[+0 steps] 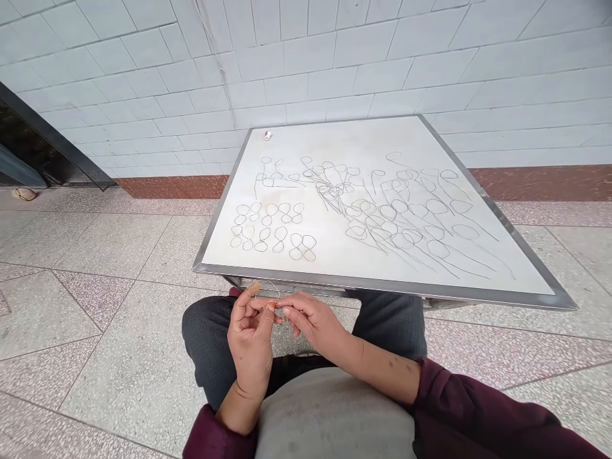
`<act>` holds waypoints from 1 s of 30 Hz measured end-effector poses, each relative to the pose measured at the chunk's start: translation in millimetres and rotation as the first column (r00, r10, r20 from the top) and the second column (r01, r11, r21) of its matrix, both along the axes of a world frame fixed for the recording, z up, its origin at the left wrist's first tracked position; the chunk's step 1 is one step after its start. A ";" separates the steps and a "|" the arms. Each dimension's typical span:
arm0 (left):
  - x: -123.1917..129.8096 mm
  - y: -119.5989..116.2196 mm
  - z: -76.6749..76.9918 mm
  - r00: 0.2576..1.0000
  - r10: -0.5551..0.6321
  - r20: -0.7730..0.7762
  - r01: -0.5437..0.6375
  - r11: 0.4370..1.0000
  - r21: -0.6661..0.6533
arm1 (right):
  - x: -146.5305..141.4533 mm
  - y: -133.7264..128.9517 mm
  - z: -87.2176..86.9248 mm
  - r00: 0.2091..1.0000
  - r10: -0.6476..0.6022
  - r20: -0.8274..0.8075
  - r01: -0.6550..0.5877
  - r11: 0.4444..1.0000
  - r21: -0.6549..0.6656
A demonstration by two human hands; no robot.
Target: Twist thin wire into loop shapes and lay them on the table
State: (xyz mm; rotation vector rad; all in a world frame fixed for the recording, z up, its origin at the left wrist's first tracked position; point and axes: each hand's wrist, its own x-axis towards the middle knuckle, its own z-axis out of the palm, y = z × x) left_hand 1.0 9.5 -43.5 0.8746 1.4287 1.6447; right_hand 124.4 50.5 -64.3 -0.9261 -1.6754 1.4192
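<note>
A thin wire bent into a loop (278,292) stands up between my two hands, over my lap and just in front of the table edge. My left hand (253,335) pinches the wire between thumb and fingers, and a tan wrap (259,289) covers one of its fingertips. Closed fingers of my right hand (313,320) meet the left ones at the base of the loop; the exact grip there is partly hidden. On the table beyond lie several figure-eight wire pieces (280,240) at the left. Several single-loop wires with long tails (437,248) spread over the middle and right, some overlapping.
The white table (335,255) has a grey metal rim and stands close to a tiled wall (310,70). A small white and red object (268,135) sits at its far left corner. My knees (210,338) are near the front edge. A dark doorway opens at far left.
</note>
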 end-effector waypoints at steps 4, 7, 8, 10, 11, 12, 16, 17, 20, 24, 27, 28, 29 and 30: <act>-0.7 -0.8 2.2 0.993 -0.113 0.024 0.113 0.994 -0.011 | 4.1 10.1 1.8 0.982 0.035 -0.183 -0.069 0.980 -0.187; -0.9 -0.6 4.8 0.985 -0.163 0.051 0.164 0.986 -0.023 | 7.6 13.4 5.3 0.967 0.025 -0.253 -0.092 0.962 -0.259; -1.1 -0.5 5.8 0.983 -0.175 0.057 0.177 0.984 -0.031 | 8.4 13.4 6.0 0.964 0.017 -0.267 -0.091 0.959 -0.269; -1.7 -0.1 7.5 0.978 -0.201 0.054 0.204 0.977 -0.060 | 9.2 12.6 6.1 0.963 0.014 -0.268 -0.086 0.962 -0.259; -2.0 0.1 8.2 0.976 -0.212 0.048 0.215 0.973 -0.079 | 9.4 12.0 5.7 0.967 0.017 -0.252 -0.080 0.967 -0.242; -2.3 0.3 8.7 0.975 -0.220 0.042 0.223 0.970 -0.099 | 9.4 11.5 5.0 0.973 0.017 -0.228 -0.069 0.973 -0.221; -3.0 1.6 8.2 0.975 -0.216 0.059 0.223 0.962 -0.160 | 9.9 10.7 1.6 0.994 -0.027 -0.108 0.012 0.989 -0.145; -3.4 2.0 7.6 0.973 -0.219 0.073 0.228 0.959 -0.166 | 10.3 10.9 0.8 0.995 -0.037 -0.095 0.024 0.991 -0.135; -4.7 2.0 5.9 0.957 -0.253 0.138 0.274 0.949 -0.154 | 11.8 12.5 -2.5 0.986 0.002 -0.165 -0.029 0.987 -0.159; -4.7 -1.2 5.9 0.918 -0.317 0.238 0.354 0.926 -0.130 | 14.0 14.1 -10.9 0.866 0.123 -0.484 -0.290 0.913 -0.288; -2.4 -3.8 7.7 0.900 -0.331 0.283 0.379 0.916 -0.136 | 15.2 14.2 -16.5 0.754 0.187 -0.630 -0.475 0.817 -0.326; -1.4 -4.3 8.5 0.896 -0.333 0.295 0.384 0.913 -0.138 | 15.5 14.2 -17.5 0.727 0.206 -0.655 -0.510 0.801 -0.314; -0.3 -4.6 9.4 0.891 -0.336 0.304 0.391 0.910 -0.139 | 15.8 14.4 -18.1 0.702 0.226 -0.676 -0.537 0.791 -0.294; 0.7 -4.8 10.4 0.888 -0.341 0.310 0.397 0.907 -0.141 | 16.1 14.6 -18.4 0.676 0.246 -0.695 -0.561 0.783 -0.268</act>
